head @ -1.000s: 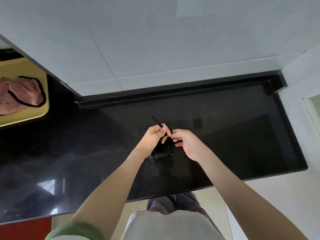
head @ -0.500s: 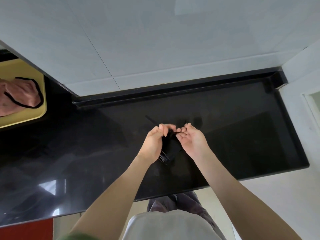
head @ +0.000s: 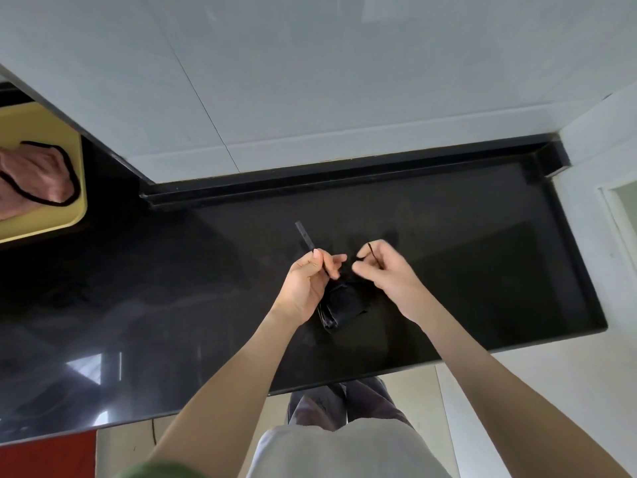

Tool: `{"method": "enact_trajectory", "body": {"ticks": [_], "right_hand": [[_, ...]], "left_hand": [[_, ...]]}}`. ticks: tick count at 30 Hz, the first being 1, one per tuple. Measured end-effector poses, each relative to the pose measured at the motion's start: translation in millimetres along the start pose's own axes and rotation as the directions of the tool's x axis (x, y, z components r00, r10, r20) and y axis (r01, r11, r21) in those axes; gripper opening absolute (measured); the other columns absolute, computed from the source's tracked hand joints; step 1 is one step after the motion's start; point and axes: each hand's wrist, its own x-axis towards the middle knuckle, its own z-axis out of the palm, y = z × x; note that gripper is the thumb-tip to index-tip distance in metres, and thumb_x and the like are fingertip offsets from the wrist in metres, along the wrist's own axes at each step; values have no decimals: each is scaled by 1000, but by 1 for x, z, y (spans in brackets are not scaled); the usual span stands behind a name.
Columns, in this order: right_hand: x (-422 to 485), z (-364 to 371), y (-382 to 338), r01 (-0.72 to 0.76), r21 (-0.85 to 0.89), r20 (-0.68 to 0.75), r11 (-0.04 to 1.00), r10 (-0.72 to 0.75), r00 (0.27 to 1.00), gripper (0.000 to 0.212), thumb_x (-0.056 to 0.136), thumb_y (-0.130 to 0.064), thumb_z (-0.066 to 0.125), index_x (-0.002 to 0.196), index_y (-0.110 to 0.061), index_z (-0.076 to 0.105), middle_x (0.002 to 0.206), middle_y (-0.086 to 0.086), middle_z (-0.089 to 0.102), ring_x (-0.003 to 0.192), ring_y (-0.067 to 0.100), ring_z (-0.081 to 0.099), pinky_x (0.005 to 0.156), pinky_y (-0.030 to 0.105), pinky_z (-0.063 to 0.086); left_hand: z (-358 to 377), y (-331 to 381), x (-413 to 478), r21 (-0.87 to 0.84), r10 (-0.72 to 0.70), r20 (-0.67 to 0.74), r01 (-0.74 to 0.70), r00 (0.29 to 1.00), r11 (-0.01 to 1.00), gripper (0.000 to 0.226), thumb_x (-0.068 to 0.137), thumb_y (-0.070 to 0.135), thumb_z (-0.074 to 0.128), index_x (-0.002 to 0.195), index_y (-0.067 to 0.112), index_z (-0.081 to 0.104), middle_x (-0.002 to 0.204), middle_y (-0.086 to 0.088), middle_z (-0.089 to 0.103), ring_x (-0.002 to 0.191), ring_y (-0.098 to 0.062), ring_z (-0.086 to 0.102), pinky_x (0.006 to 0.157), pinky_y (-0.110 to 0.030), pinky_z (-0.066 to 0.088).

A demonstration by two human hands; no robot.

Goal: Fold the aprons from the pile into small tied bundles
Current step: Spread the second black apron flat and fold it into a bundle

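The left hand (head: pixel 306 284) is pinching one black strap (head: pixel 312 246) between thumb and forefinger, its free end sticking up and away toward the tabletop's back edge. The right hand (head: pixel 386 274) is pinching the other strap end (head: pixel 371 250), a thin loop of it showing above the knuckles. Half a second ago the fingertips were meeting over the folded black apron (head: pixel 344 307); now the hands are drawing apart, each pulling its strap outward. That suggests a knot is being cinched, so this bundle is probably nearly tied, though the knot itself is hidden between the hands. The apron is sitting as a small dark packet near the middle of the black tabletop (head: pixel 482 270), just below the hands. At the far left edge, a pink apron (head: pixel 34 177) with black trim is waiting in a yellow tray (head: pixel 51 222), still unfolded.
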Motion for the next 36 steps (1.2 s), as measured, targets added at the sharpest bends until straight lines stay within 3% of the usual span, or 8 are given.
{"method": "enact_trajectory", "body": {"ticks": [6,11,14,16,21,25,29,36], "right_hand": [[-4,23,-3,41,-346,45,937,-27,999,13,91,-24,63,99,-15,69,96,2,60,91,13,60,85,29,48],[-14,21,6,51,-145,41,988,-46,998,6,94,-20,60,94,-18,66,93,-3,58,87,7,59,76,15,46],[-21,23,14,6,81,-31,997,-4,1000,9,93,-19,61,97,-12,65,94,3,62,89,9,62,77,19,50],[-23,27,17,-23,220,-50,975,35,998,9,93,-19,61,98,-11,64,95,6,66,89,10,64,77,20,51],[-23,34,21,-43,392,-71,919,77,994,12,95,-18,58,103,-12,65,98,2,69,97,15,66,84,23,53],[-22,30,24,-30,504,-65,863,73,995,9,94,-11,58,99,-8,65,93,3,67,95,16,64,90,29,52],[-22,30,23,-42,475,-48,879,74,996,14,95,-11,56,99,-17,68,102,6,65,103,19,62,95,31,50],[-26,21,23,43,282,-10,959,-42,999,30,93,-3,56,113,-25,57,98,5,55,91,8,56,84,19,49]], "left_hand": [[12,3,-2,115,12,94,-23,996,993,35,98,29,43,80,15,70,92,-15,54,88,-24,57,84,-31,45],[17,6,-3,331,60,-236,22,970,943,11,98,17,51,99,18,62,77,8,57,62,-5,47,68,-24,41],[26,1,-4,566,206,-367,42,907,823,47,91,11,62,130,22,37,92,0,55,70,-8,58,68,-16,51],[28,-3,-6,681,296,-278,-30,914,732,57,89,6,63,136,24,35,107,2,50,79,-9,59,76,-14,52],[16,-18,-12,922,390,76,-214,918,324,21,96,12,53,112,7,67,140,-7,35,109,-10,49,103,-14,34],[9,-27,-19,938,425,238,-321,873,134,22,92,19,62,109,5,67,137,-10,45,116,-17,43,102,-27,35],[12,-27,-17,940,448,206,-304,870,158,18,90,17,65,100,3,68,102,-6,62,97,-17,48,90,-33,46],[21,-15,-12,858,284,-3,-143,959,493,19,93,18,60,84,5,69,87,11,49,93,-14,49,83,-21,39]]}}
